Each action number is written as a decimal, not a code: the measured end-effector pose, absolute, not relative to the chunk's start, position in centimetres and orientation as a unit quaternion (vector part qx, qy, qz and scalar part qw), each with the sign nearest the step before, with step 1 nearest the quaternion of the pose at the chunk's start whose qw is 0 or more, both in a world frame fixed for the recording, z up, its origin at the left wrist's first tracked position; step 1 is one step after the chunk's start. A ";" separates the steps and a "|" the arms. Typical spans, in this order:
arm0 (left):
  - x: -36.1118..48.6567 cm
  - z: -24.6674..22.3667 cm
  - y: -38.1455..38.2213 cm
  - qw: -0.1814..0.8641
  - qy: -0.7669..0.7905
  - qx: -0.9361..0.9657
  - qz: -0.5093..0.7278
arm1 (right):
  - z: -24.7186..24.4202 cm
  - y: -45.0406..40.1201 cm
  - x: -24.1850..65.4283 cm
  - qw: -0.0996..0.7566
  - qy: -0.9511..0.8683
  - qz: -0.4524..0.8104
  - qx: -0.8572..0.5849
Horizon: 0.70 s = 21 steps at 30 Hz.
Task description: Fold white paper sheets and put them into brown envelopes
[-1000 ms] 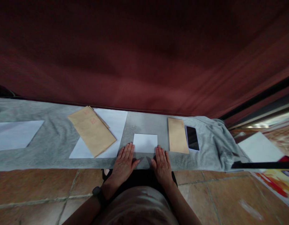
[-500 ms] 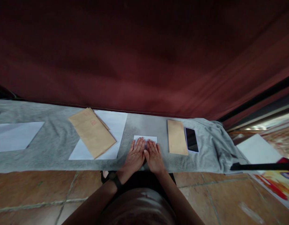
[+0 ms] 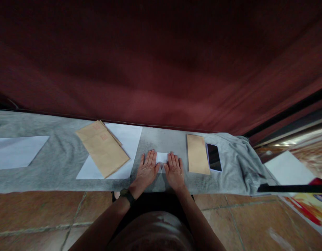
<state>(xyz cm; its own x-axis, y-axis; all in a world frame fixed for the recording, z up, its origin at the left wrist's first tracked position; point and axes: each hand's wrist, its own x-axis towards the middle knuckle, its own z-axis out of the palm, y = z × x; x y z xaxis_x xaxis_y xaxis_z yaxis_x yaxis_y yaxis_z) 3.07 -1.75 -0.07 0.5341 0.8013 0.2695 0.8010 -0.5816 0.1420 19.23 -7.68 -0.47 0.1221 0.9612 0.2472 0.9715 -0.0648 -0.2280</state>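
Observation:
A small white piece of paper, seemingly folded, lies on the grey cloth in front of me. My left hand rests flat over its left end, fingers stretched out and pointing away from me. Over the right end lies my right hand, also flat with its fingers extended. Between the two thumbs the paper's middle shows; both its ends are hidden under my palms and fingers.
Brown envelopes lie on white sheets to the left. Another white sheet is farther left. To the right are a brown envelope and a phone. A dark red surface rises behind the grey cloth.
My hands have slid apart across the paper, the left one leftward and the right one slightly rightward. More of the paper's middle now shows between them.

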 end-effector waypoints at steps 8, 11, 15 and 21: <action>2.7 -0.5 -1.7 -0.012 0.483 0.858 0.172 | -0.8 -7.8 19.9 0.178 -0.642 -0.044 -0.745; 2.6 -0.8 -1.6 -0.011 0.485 0.855 0.185 | -1.0 -7.9 20.1 0.187 -0.636 -0.057 -0.747; 2.6 -1.0 -1.6 -0.006 0.491 0.851 0.186 | -1.2 -8.2 20.3 0.191 -0.632 -0.065 -0.748; 2.5 -0.9 -1.6 -0.007 0.503 0.846 0.178 | -1.5 -8.4 20.4 0.188 -0.629 -0.061 -0.752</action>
